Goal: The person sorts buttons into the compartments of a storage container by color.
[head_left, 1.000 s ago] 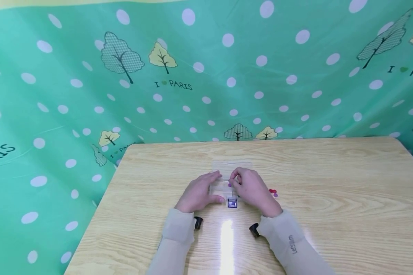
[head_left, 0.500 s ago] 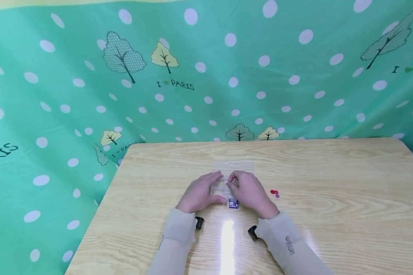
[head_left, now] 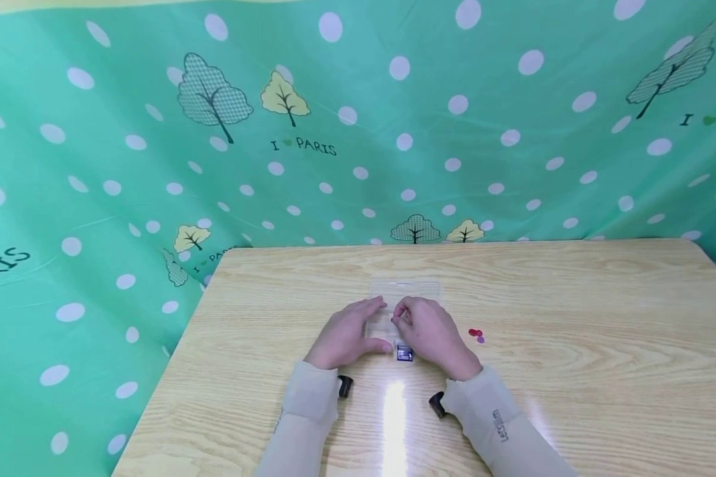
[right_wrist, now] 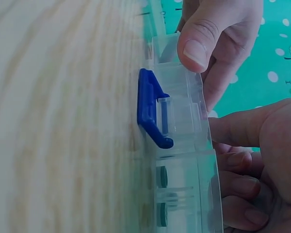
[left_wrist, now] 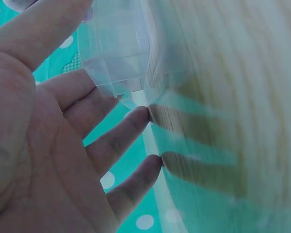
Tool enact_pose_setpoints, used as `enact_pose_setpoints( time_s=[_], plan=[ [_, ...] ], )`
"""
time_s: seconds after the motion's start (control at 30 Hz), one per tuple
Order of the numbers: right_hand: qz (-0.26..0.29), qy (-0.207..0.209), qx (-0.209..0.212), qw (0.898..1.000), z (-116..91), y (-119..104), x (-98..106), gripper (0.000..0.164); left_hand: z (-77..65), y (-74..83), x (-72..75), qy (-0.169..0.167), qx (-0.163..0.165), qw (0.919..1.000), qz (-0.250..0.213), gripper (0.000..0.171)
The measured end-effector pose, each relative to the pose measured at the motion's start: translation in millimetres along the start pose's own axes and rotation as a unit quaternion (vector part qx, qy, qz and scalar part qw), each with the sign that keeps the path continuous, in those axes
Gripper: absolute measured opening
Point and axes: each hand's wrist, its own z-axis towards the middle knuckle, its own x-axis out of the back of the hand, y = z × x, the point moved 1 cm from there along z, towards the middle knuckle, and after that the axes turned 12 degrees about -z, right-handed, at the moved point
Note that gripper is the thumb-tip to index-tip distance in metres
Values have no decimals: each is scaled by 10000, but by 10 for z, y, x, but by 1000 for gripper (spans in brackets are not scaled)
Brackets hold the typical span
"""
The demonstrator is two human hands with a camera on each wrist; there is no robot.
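Note:
A clear plastic compartment box [head_left: 380, 328] lies on the table, its clear lid [head_left: 406, 289] folded back. My left hand [head_left: 349, 333] holds the box from the left, thumb at the near edge and fingers at the far side. Two of its fingertips touch the tabletop in the left wrist view. Over the box, my right hand [head_left: 432, 332] has thumb and index fingertips together in a pinch. A bit of a small purple disc [left_wrist: 85, 15] shows near there; the rest is hidden. A blue latch [right_wrist: 148, 104] hangs at the box's front. Dark green discs [right_wrist: 162, 176] show through the wall.
Red discs [head_left: 475, 332] and a purple disc [head_left: 480, 340] lie on the wooden table [head_left: 573, 344] right of my right hand. A green dotted cloth [head_left: 358, 132] hangs behind the table's far edge.
My right fingertips have shifted slightly left over the box, and the purple disc seen under them earlier is now hidden in the head view. The left hand stays in place on the box.

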Motion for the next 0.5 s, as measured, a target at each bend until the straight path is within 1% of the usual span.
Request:
enact_pose_setpoints(
  time_s=[0.23, 0.5],
  plan=[
    [-17, 22, 12, 10000, 5, 7, 13, 4, 12, 30, 15, -11, -66, 10000, 17, 84],
    [76, -89, -15, 9999, -19, 7, 18, 4, -14, 31, 10, -22, -2, 10000, -50, 85]
  ],
)
